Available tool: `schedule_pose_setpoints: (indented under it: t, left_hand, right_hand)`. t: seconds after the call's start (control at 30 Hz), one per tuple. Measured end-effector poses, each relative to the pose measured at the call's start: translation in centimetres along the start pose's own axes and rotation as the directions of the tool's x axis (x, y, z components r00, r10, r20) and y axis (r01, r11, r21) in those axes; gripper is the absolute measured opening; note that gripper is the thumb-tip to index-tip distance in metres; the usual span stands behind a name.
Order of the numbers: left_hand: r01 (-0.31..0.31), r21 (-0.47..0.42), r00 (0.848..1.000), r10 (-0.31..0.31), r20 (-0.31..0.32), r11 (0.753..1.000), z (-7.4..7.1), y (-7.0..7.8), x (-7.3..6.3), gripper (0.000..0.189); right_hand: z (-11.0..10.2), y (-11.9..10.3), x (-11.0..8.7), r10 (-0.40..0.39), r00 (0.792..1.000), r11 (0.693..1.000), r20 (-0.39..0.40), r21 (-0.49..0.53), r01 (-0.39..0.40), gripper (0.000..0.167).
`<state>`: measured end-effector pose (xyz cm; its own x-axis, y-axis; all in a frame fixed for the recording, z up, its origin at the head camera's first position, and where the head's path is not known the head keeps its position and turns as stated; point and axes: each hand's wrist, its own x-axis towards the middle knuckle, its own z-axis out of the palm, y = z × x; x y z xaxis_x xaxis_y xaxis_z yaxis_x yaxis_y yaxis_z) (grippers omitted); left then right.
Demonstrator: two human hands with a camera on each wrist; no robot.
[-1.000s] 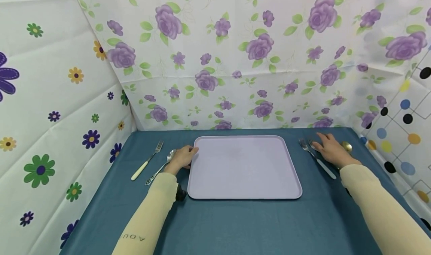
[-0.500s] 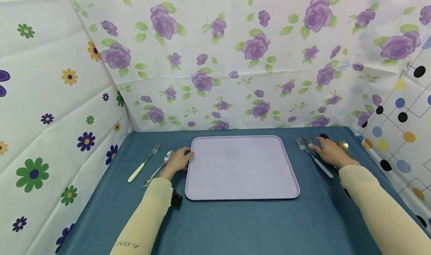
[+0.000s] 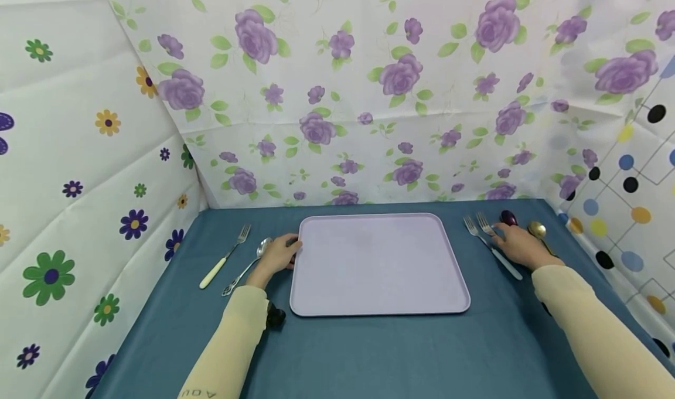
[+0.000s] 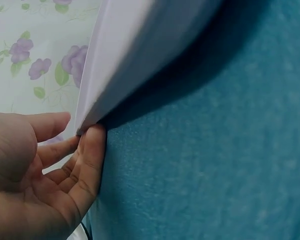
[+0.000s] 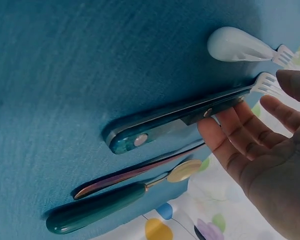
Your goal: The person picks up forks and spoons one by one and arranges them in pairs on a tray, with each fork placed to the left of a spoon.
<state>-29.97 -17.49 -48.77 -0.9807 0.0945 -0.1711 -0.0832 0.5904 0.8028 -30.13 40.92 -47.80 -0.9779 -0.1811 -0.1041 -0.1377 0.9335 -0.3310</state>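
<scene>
At the left edge of a pale lilac tray [image 3: 379,264], my left hand [image 3: 276,255] holds the rim. In the left wrist view its fingertips [image 4: 95,137] tuck under the tray's edge [image 4: 117,60], the thumb above. My right hand [image 3: 522,246] is over the cutlery at the right. Its fingertips [image 5: 210,131] overlap the riveted green handle [image 5: 160,122] of a fork in the right wrist view; the thumb stands apart. Left of that fork lies a white-handled fork [image 3: 507,264]. To its right are a dark red spoon [image 3: 508,217] and a gold spoon [image 3: 537,229] with a green handle.
Left of the tray lie a fork [image 3: 213,273] with a cream handle and a silver spoon [image 3: 239,280] with an ornate handle, the spoon partly behind my left hand. A blue cloth [image 3: 379,352] covers the table. Patterned fabric [image 3: 369,94] hangs behind and at both sides.
The right hand has drawn back a little toward me, uncovering the dark red spoon's bowl. The left hand stays at the tray's edge. The head view has shifted slightly.
</scene>
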Motion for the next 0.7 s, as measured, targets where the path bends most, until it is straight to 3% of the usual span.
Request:
schedule_pose_setpoints:
  t: [0.27,0.7]
  left_hand:
    - [-0.022,-0.049,1.000,0.022,-0.008,0.999,0.28,-0.44,-0.27,0.047]
    - [-0.053,-0.048,0.998,0.051,-0.032,0.997,0.15,-1.03,-0.24,0.045]
  right_hand:
    - [0.29,0.30,-0.14,-0.004,1.000,1.000,0.008,-0.004,0.004,0.051]
    - [0.68,0.51,-0.12,-0.078,0.996,0.996,-0.040,-0.051,0.076,0.043]
